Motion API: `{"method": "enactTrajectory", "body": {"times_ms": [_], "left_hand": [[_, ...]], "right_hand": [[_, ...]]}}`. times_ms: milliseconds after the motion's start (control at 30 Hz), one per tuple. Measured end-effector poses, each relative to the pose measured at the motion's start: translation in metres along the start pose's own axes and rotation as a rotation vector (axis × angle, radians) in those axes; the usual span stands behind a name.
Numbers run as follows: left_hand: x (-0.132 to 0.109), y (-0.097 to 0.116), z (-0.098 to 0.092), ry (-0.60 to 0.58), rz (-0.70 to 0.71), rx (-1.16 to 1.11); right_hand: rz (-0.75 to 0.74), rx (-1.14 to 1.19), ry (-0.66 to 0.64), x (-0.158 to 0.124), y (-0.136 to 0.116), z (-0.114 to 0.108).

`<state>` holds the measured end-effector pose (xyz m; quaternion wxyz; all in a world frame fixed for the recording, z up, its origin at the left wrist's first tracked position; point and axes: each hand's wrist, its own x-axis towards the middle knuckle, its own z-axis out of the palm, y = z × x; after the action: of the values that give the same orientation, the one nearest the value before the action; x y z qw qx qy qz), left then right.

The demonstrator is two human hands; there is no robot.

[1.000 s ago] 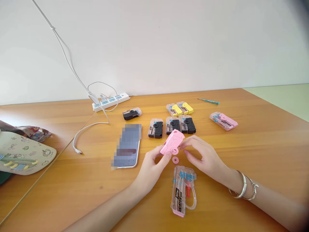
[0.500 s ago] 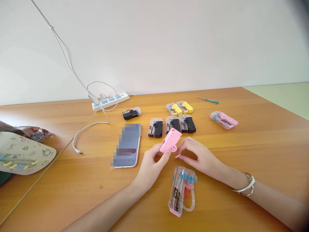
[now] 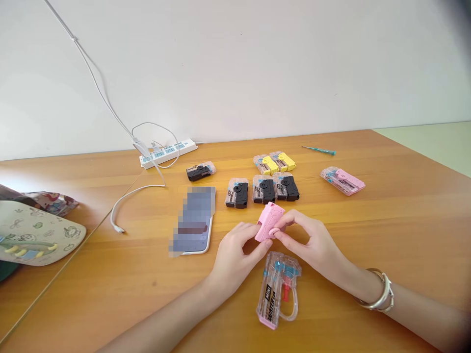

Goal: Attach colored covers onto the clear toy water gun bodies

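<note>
My left hand (image 3: 237, 257) grips a pink plastic water gun handle cover (image 3: 270, 218) between thumb and fingers, tilted above the table. Pinched in my right hand (image 3: 312, 242) is a small round pink cap (image 3: 273, 232), pressed against the cover's lower right corner. Just below both hands lies a clear mini water gun (image 3: 270, 296) with blue parts, a red trigger and a pink end. Beyond the cover are several folded water guns, among them a black one (image 3: 237, 192) and a yellow one (image 3: 282, 162).
A phone (image 3: 195, 220) lies left of my hands. Behind it are another black water gun (image 3: 200, 170) and a white power strip (image 3: 169, 153) with a cable (image 3: 138, 189). At right are a pink water gun (image 3: 342, 180) and a teal screwdriver (image 3: 320, 150). A patterned bag (image 3: 44, 233) sits far left.
My right hand has moved left, bringing the round pink cap onto the cover. The cover has shifted slightly right and down and turned in my left hand.
</note>
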<state>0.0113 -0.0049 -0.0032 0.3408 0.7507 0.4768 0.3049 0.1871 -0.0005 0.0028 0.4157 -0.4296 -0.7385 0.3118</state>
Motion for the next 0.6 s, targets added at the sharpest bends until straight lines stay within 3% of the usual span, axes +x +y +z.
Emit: {"method": "enactTrajectory", "body": {"times_ms": [600], "left_hand": [[-0.0012, -0.0016, 0.0006, 0.007, -0.008, -0.013]], "right_hand": [[-0.019, -0.029, -0.049, -0.0004, 0.0012, 0.0004]]}}
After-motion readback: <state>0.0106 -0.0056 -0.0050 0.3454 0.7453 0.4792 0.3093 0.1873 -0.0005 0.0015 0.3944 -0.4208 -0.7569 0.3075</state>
